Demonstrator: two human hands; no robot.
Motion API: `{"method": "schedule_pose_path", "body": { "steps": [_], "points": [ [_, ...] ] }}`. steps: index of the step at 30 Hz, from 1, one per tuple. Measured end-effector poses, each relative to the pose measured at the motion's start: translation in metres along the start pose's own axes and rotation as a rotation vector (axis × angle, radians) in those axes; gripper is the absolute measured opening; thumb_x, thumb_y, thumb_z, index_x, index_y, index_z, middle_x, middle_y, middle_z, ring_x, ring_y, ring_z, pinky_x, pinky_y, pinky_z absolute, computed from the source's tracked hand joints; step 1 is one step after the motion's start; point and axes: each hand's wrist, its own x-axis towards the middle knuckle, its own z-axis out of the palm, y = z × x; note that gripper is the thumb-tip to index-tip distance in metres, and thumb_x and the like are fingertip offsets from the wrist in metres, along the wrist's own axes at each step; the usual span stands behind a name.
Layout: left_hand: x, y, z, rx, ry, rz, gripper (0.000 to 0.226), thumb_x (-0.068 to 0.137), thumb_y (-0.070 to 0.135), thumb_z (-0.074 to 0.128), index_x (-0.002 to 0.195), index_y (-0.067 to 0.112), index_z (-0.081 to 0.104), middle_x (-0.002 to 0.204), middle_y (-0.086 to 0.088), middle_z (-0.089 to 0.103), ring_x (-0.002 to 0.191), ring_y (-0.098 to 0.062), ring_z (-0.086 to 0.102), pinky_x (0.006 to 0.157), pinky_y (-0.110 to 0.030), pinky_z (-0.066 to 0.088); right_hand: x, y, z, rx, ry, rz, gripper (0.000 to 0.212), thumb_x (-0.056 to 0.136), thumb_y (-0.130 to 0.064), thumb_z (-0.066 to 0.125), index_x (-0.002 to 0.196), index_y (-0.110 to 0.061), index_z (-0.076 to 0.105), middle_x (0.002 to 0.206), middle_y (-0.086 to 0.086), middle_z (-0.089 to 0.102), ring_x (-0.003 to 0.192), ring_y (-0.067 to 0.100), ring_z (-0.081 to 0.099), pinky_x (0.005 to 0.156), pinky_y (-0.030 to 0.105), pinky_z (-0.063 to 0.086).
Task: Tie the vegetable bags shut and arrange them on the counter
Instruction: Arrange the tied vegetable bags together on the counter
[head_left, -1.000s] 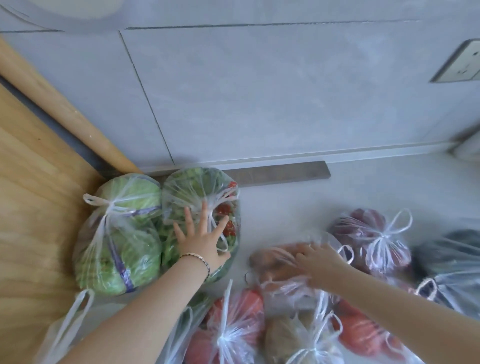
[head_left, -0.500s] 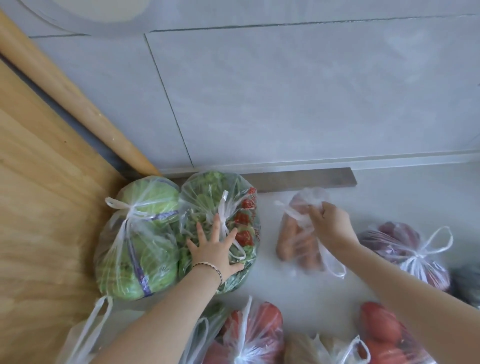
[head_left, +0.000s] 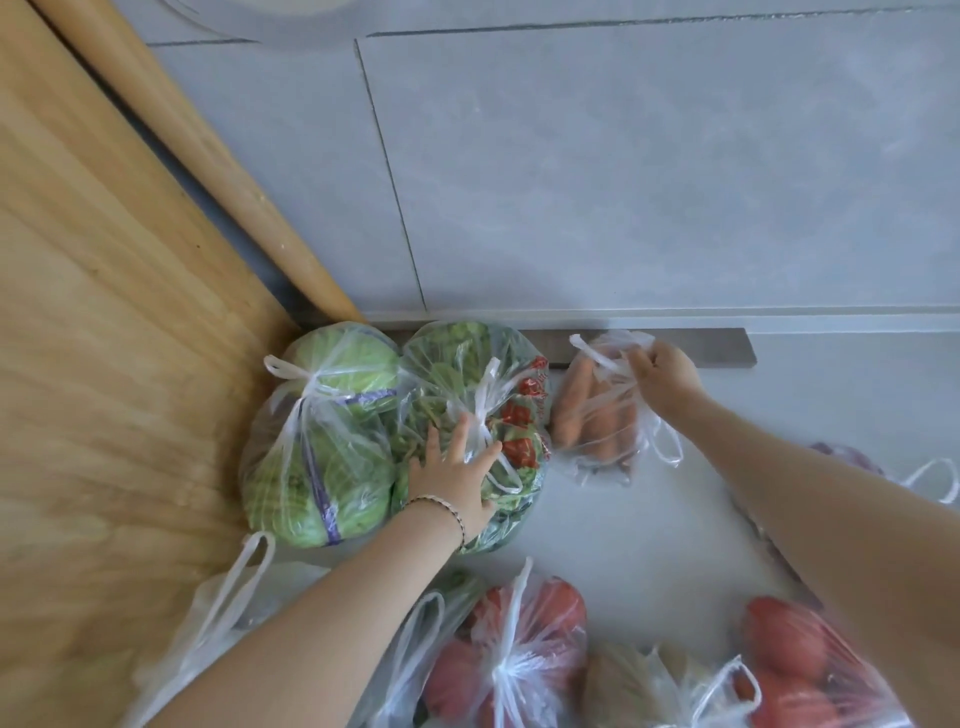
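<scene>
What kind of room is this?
Probably a home kitchen: a pale counter against a grey tiled wall, a wooden panel at the side, and tied bags of cabbage and carrots.

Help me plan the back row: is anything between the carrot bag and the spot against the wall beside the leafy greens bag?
Nothing visible. The right hand holds the carrot bag by its handles, right beside the leafy greens bag, on bare counter by the wall.
</scene>
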Motion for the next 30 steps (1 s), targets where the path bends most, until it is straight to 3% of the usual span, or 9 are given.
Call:
{"method": "schedule_pose_path", "body": {
  "steps": [4, 8, 10, 17, 20, 22, 25, 28, 30],
  "points": [
    [-0.026, -0.009, -0.001, -0.038, 0.069, -0.006, 0.065, 0.092, 0.033, 0.046, 0.145, 0.038, 0.009, 0.157, -0.003, -0.017, 0.144, -0.036, -0.002, 0.117, -0.049, 0.014, -0.034, -0.016, 0.007, -0.021, 0.0, -0.021, 0.021, 0.094, -0.02, 0.042, 0.105, -0.005, 0.052, 0.108, 0.015, 0.052, 0.107, 0.033, 0.047, 0.086, 0.037, 0.04],
    [-0.071, -0.024, -0.002, -0.06, 0.153, -0.086, 0.064, 0.091, 0.038, 0.048, 0.145, 0.032, 0.015, 0.158, -0.007, -0.002, 0.144, -0.034, 0.006, 0.117, -0.05, 0.015, -0.121, -0.03, 0.016, -0.206, -0.053, -0.288, 0.049, 0.089, -0.03, 0.048, 0.135, -0.013, 0.038, 0.141, 0.013, 0.032, 0.134, 0.032, 0.026, 0.114, 0.044, 0.02],
    [-0.099, -0.035, -0.001, -0.02, 0.167, -0.194, 0.065, 0.091, 0.043, 0.045, 0.145, 0.029, 0.013, 0.158, -0.006, -0.002, 0.145, -0.033, 0.003, 0.117, -0.051, 0.01, -0.17, -0.034, 0.016, -0.351, -0.257, -0.441, 0.059, 0.088, -0.05, 0.046, 0.137, -0.017, 0.037, 0.14, 0.007, 0.037, 0.133, 0.026, 0.032, 0.113, 0.042, 0.024],
    [-0.191, -0.063, 0.028, -0.015, -0.012, -0.453, 0.098, 0.07, 0.079, 0.042, 0.146, 0.033, 0.001, 0.158, -0.007, -0.009, 0.144, -0.038, -0.003, 0.114, -0.055, 0.004, -0.246, -0.01, 0.062, -0.329, -0.761, 0.097, 0.095, 0.081, -0.067, 0.042, 0.147, -0.008, 0.008, 0.116, 0.015, 0.059, 0.088, 0.024, 0.066, 0.068, 0.031, 0.054],
    [-0.206, -0.057, 0.056, -0.015, -0.008, -0.374, 0.099, 0.067, 0.078, 0.047, 0.146, 0.034, 0.007, 0.157, -0.012, -0.003, 0.142, -0.041, 0.008, 0.113, -0.056, 0.012, -0.241, 0.021, 0.092, -0.28, -0.686, -0.17, 0.114, 0.033, -0.043, 0.089, 0.108, 0.031, 0.046, 0.056, 0.009, 0.066, 0.036, 0.012, 0.057, 0.031, 0.016, 0.025],
    [-0.204, -0.051, 0.077, 0.036, 0.176, -0.176, 0.087, 0.066, 0.074, 0.051, 0.136, 0.025, 0.038, 0.148, -0.014, 0.032, 0.127, -0.038, 0.046, 0.102, -0.054, 0.035, -0.245, 0.022, 0.091, -0.311, -0.495, -0.37, 0.053, 0.007, -0.022, 0.091, 0.044, 0.004, 0.064, 0.03, 0.0, 0.048, 0.023, 0.01, 0.044, 0.034, 0.012, 0.014],
    [-0.198, -0.034, 0.095, 0.019, 0.267, 0.055, 0.076, 0.074, 0.065, 0.045, 0.131, 0.015, 0.044, 0.141, -0.005, 0.043, 0.119, -0.027, 0.055, 0.098, -0.038, 0.044, -0.262, 0.013, 0.079, -0.237, -0.53, -0.197, 0.019, 0.079, -0.013, 0.06, 0.063, -0.022, 0.054, 0.062, 0.001, 0.058, 0.057, 0.018, 0.06, 0.052, 0.021, 0.048],
    [-0.185, -0.027, 0.101, 0.01, 0.069, -0.151, 0.081, 0.086, 0.05, 0.05, 0.146, 0.014, 0.01, 0.146, -0.012, 0.033, 0.13, -0.028, 0.038, 0.104, -0.038, 0.035, -0.263, 0.021, 0.075, -0.105, -0.514, -0.059, 0.029, 0.083, -0.007, 0.04, 0.058, -0.021, 0.041, 0.062, 0.001, 0.055, 0.064, 0.024, 0.06, 0.062, 0.029, 0.051],
    [-0.175, -0.027, 0.1, -0.067, 0.106, -0.27, 0.051, 0.092, 0.035, 0.045, 0.136, 0.012, 0.03, 0.121, -0.012, 0.058, 0.11, -0.029, 0.056, 0.087, -0.035, 0.044, -0.269, 0.017, 0.066, -0.125, -0.5, -0.095, 0.031, 0.083, -0.005, 0.042, 0.056, -0.02, 0.037, 0.052, -0.008, 0.049, 0.051, 0.012, 0.048, 0.046, 0.016, 0.039]
  ]
}}
